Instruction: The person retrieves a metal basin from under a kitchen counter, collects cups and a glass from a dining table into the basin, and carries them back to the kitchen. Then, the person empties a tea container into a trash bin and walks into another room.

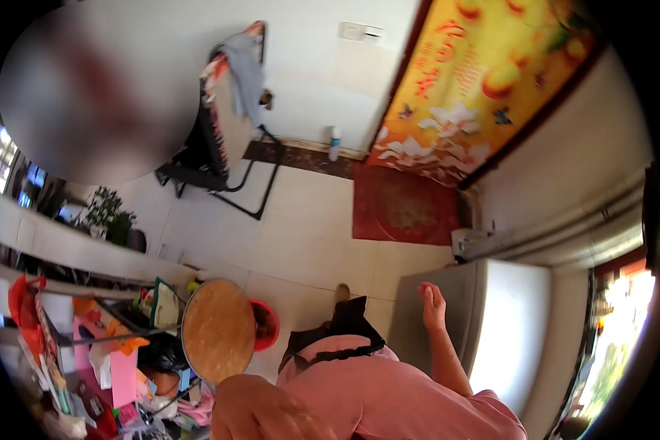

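My right hand [433, 304] hangs in the air in front of the grey fridge [436, 308], its fingers loosely bent with the thumb apart, and nothing shows in it. Close to the camera at the bottom, my left hand [268, 411] appears large and blurred. Its fingertips are hidden or cut off by the frame edge, so I cannot tell what it holds, if anything. Beyond my left hand is a round wooden board or stool top [218, 330], with a red bucket [265, 325] beside it.
Clutter with a pink sheet [125, 378] and bags fills the lower left. A folding chair [231, 139] draped with grey cloth stands by the far wall. A red mat [403, 205] lies before a yellow floral door curtain [477, 88]. A spray can [334, 144] stands at the wall.
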A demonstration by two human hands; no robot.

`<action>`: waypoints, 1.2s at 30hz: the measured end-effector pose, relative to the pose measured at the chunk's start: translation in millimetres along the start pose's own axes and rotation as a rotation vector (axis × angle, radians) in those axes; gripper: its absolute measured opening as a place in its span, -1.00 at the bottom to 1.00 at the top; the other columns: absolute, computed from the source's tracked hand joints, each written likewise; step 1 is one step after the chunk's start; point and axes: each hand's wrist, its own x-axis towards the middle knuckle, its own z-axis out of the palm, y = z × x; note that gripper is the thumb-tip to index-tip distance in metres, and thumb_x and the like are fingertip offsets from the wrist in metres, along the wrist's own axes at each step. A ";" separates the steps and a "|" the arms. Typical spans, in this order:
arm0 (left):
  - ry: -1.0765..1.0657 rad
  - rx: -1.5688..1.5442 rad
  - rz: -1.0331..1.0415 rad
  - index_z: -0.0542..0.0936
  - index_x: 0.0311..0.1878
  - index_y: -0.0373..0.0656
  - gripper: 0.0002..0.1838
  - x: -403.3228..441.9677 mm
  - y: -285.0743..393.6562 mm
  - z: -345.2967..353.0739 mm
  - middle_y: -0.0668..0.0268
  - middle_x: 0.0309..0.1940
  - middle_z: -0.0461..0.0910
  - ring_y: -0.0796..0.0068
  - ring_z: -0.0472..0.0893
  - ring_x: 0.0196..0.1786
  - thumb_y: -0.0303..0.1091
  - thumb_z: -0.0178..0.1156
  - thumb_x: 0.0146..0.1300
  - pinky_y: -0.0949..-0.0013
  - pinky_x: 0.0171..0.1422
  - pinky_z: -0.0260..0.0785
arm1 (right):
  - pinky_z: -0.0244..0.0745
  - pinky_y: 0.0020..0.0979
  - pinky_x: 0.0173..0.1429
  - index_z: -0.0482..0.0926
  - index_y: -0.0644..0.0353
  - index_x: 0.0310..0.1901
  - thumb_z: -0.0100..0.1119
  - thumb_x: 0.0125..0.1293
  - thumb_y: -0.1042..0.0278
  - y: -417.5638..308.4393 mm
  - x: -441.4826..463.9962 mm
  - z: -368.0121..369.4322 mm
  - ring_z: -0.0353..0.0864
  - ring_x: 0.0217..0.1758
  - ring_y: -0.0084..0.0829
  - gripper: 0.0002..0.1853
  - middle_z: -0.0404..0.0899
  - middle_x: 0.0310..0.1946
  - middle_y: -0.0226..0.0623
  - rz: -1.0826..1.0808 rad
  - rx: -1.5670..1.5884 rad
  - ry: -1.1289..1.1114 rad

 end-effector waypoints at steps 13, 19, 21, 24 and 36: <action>0.190 0.159 0.061 0.55 -0.11 -0.27 -0.65 -6.1 81.2 -162.5 -0.13 0.15 0.25 -0.14 0.35 0.09 -0.24 0.23 0.09 0.00 0.05 0.26 | 0.43 -0.48 -0.13 0.46 0.32 -0.15 -0.18 0.34 0.33 -106.3 200.0 213.6 0.55 -0.27 -0.48 -0.74 0.57 -0.37 -0.25 -0.160 -0.130 -0.558; 0.343 0.542 0.138 0.56 -0.15 -0.26 -0.68 -12.4 133.7 -202.6 0.02 0.01 0.42 0.03 0.44 0.03 -0.26 0.25 0.09 0.20 -0.09 0.35 | 0.45 -0.49 -0.19 0.46 0.33 -0.15 -0.11 0.30 0.32 -149.2 293.3 337.1 0.55 -0.31 -0.50 -0.74 0.57 -0.39 -0.24 -0.237 -0.219 -0.864; 0.388 0.584 0.091 0.48 -0.16 -0.35 -0.59 -62.3 140.4 -202.2 -0.12 -0.13 0.47 0.03 0.51 -0.11 -0.13 0.12 0.17 0.14 -0.03 0.34 | 0.44 -0.46 -0.18 0.47 0.30 -0.16 -0.09 0.29 0.28 -171.7 308.9 386.0 0.56 -0.31 -0.43 -0.74 0.57 -0.38 -0.21 -0.302 -0.259 -0.968; 0.832 0.613 0.040 0.48 -0.13 -0.35 -0.63 -113.9 152.6 -217.4 -0.09 -0.15 0.46 0.04 0.50 -0.10 -0.23 0.18 0.12 0.13 0.01 0.32 | 0.44 -0.50 -0.19 0.47 0.26 -0.12 -0.02 0.26 0.28 -205.2 315.2 461.0 0.55 -0.32 -0.50 -0.75 0.57 -0.38 -0.23 -0.409 -0.295 -1.068; 1.880 1.043 -0.136 0.44 -0.09 -0.25 -0.68 -236.5 331.5 -330.9 0.28 -0.14 0.38 0.50 0.42 -0.05 -0.68 0.09 0.02 0.45 0.09 0.24 | 0.42 -0.39 -0.06 0.45 0.25 -0.08 0.06 0.19 0.23 -316.8 268.1 705.7 0.56 -0.15 -0.31 -0.68 0.56 -0.24 -0.12 -0.499 -0.422 -1.279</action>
